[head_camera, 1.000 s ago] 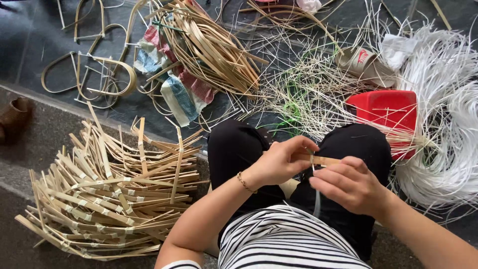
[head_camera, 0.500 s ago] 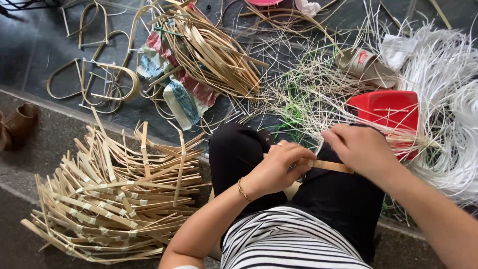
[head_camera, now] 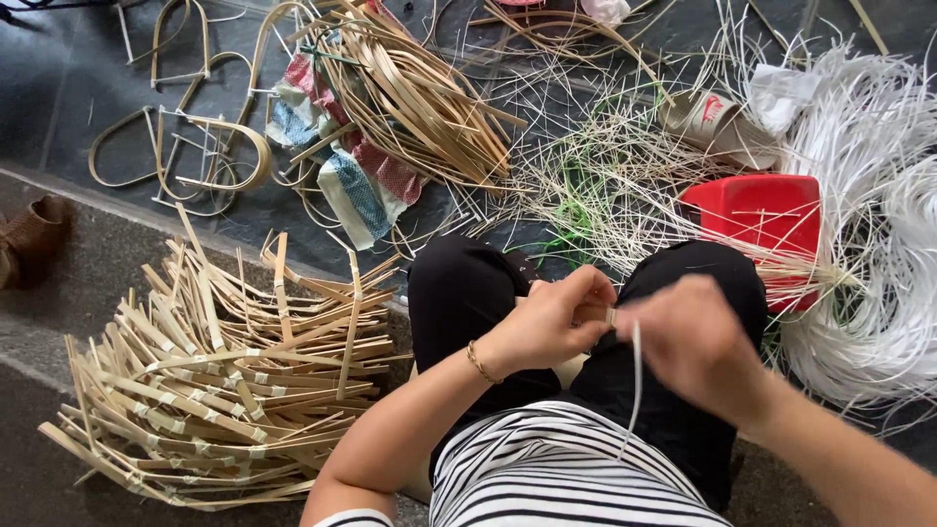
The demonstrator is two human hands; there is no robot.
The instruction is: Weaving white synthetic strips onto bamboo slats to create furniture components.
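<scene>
My left hand is closed around a short bamboo strip held over my lap, between my knees in black trousers. My right hand is blurred, right beside the left, pinching a thin white plastic strand that hangs down from the strip's end. Most of the bamboo strip is hidden inside my fingers. A thin bracelet circles my left wrist.
A big pile of tied bamboo pieces lies at my left. Loose bamboo strips and bent hoops lie ahead, with patterned cloth bags. A red plastic stool and bundled white strands sit at right. A brown shoe is far left.
My right hand went out to the right end of the strip, then came back against my left hand with the white strand now trailing down. The strip is now mostly covered.
</scene>
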